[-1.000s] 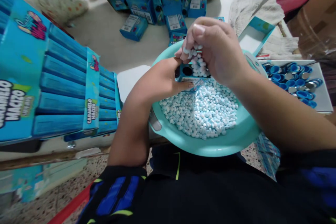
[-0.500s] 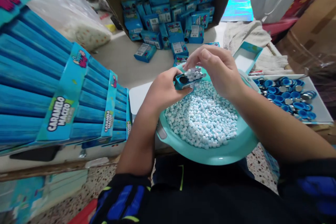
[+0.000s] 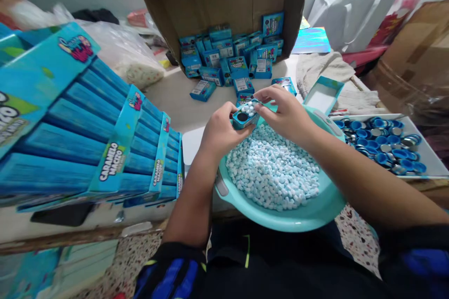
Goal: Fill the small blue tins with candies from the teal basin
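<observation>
My left hand (image 3: pixel 222 131) is wrapped round a small blue candy box (image 3: pixel 242 124), held over the near-left part of a turquoise basin. One end of the box shows a dark round hollow, and white candies (image 3: pixel 248 109) are heaped beside it. My right hand (image 3: pixel 284 110) closes on the box's far right end, thumb against the candies and fingers curled behind. Below, the basin (image 3: pixel 280 222) rests at my lap, filled with small white and pale blue candies (image 3: pixel 277 168).
Behind stands an open cardboard carton (image 3: pixel 210 2) with several blue candy boxes (image 3: pixel 238 63) in and before it. Display trays (image 3: pixel 115 149) of blue boxes line the left. To the right are a white tray (image 3: pixel 430 154) of blue and silver caps (image 3: pixel 382 140) and an open blue box lid (image 3: pixel 324 93).
My right hand has come down from above the heaped candies to the box's end. The heap looks lower and flatter. My view has tilted up a little.
</observation>
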Demonstrator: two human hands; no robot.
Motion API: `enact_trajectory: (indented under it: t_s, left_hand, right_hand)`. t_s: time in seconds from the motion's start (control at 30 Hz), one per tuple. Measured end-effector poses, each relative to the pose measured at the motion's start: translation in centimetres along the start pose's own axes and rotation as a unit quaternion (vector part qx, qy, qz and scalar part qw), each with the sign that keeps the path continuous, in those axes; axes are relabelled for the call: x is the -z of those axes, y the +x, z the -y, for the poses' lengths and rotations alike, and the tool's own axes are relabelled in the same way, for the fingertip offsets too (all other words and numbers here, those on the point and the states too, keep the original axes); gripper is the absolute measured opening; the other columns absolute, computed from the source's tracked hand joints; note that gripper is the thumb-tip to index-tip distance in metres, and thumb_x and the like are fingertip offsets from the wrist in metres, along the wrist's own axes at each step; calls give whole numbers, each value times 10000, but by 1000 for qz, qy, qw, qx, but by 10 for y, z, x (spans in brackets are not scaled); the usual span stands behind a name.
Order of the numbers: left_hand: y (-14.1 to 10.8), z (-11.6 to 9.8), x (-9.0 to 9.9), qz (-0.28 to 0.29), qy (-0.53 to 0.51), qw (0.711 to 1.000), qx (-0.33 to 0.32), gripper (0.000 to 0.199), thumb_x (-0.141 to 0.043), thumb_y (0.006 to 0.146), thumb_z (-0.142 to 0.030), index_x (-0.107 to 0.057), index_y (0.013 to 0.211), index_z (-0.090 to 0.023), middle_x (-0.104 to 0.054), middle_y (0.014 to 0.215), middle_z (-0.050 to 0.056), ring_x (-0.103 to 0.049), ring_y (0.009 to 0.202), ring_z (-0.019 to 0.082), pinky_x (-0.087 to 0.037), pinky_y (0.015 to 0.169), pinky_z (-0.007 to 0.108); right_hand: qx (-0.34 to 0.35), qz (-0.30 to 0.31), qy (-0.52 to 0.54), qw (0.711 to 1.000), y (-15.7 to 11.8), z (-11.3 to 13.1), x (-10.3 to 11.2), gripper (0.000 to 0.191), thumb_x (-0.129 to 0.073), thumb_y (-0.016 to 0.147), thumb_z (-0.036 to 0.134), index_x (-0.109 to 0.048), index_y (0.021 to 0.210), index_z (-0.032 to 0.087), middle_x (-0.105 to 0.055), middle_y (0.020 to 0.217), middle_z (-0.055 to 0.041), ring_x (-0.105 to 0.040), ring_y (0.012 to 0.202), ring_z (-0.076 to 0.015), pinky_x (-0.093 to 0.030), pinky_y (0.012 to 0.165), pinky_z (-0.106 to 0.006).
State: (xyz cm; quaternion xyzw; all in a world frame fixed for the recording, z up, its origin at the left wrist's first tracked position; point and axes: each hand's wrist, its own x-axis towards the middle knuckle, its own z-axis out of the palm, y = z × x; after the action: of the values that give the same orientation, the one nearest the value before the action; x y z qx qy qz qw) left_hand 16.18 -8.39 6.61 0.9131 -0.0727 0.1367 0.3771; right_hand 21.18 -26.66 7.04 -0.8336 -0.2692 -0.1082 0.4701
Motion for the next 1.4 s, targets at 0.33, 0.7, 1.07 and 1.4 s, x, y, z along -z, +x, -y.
enact_trajectory:
  t_s: [0.33,0.7,1.07,1.4]
  left_hand:
    - [0,1,1,12,9,1000,-4,333,-801,746,-383,-539,859,-210,-632,824,7,-582,753,175,-385,638,288]
    - [0,2,0,39,19,999,-10,312,-791,741,-363,-561,885,-209,-645,847,13,-591,775,183,-404,650,290]
    - [-1,1,1,42,19,999,0,280,-767,744,-338,-555,879,-213,-636,849,0,-588,786,177,-397,661,294]
    - [-1,0,2,49,7,999,-5,251,-754,760,-327,-572,884,-207,-640,861,0,-586,781,174,-384,652,295]
  right_hand:
    - [6,19,-38,999,-2,0,0,165,-580,925,232,-727,988,197,-622,1023,-91,-600,875,-210,-515,770,-392]
    - [55,17,-36,998,-4,2,-2,178,-562,939,223,-732,885,219,-647,964,-87,-617,958,-240,-508,871,-431]
    - [66,57,-22,996,-5,7,-2,180,-565,940,229,-745,925,223,-668,990,-82,-638,935,-225,-522,828,-398]
    - [96,75,54,991,-6,7,-5,189,-560,906,163,-731,963,219,-656,1000,-69,-639,889,-182,-557,815,-360]
